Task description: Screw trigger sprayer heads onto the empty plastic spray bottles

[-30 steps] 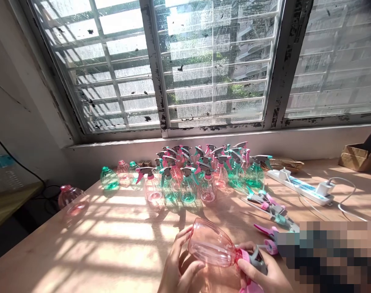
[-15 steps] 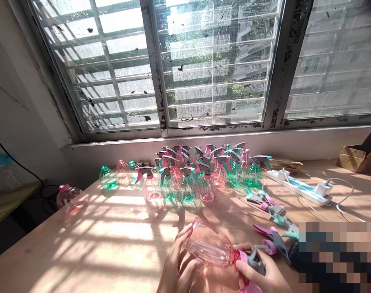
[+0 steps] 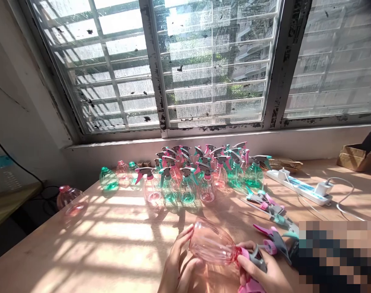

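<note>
A clear pink spray bottle lies on its side in both my hands, low in the middle of the view. My left hand cups its round body, fingers curled around it. My right hand is closed on the grey and pink trigger head at the bottle's neck. Both hands hover just above the wooden table.
A cluster of several pink and green spray bottles stands by the window sill. Loose trigger heads lie to the right. A capless pink bottle sits at the left edge. A white power strip with cable lies far right.
The pink bottle has turned slightly in my hands and the trigger head shifted a little; my hands stay in the same place.
</note>
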### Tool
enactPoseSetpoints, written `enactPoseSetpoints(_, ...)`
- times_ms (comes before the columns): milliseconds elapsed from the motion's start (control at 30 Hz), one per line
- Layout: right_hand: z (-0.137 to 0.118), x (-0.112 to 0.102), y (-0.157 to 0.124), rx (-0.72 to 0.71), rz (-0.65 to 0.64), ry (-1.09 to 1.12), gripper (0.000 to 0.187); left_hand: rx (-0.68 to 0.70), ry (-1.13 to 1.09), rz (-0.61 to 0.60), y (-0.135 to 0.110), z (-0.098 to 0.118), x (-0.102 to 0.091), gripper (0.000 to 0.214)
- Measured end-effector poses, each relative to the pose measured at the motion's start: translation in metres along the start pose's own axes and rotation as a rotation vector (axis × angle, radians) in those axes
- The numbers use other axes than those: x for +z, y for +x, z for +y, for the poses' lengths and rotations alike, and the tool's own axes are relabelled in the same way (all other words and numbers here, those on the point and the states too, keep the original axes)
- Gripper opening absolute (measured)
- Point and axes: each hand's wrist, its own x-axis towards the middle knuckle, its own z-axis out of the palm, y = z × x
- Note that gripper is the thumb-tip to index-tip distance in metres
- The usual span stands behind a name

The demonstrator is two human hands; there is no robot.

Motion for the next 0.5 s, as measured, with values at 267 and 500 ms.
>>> enactPoseSetpoints(267, 0.003, 0.0, -0.001, 0.004, 0.016, 0.05, 0.057, -0.046, -0.082, -0.056, 0.001, 0.0, 0.001, 0.061)
enactPoseSetpoints(500, 0.005, -0.003, 0.002, 0.0, 0.021, 0.079, 0.055, -0.012, 0.059, -0.05, 0.005, 0.007, -0.005, 0.042)
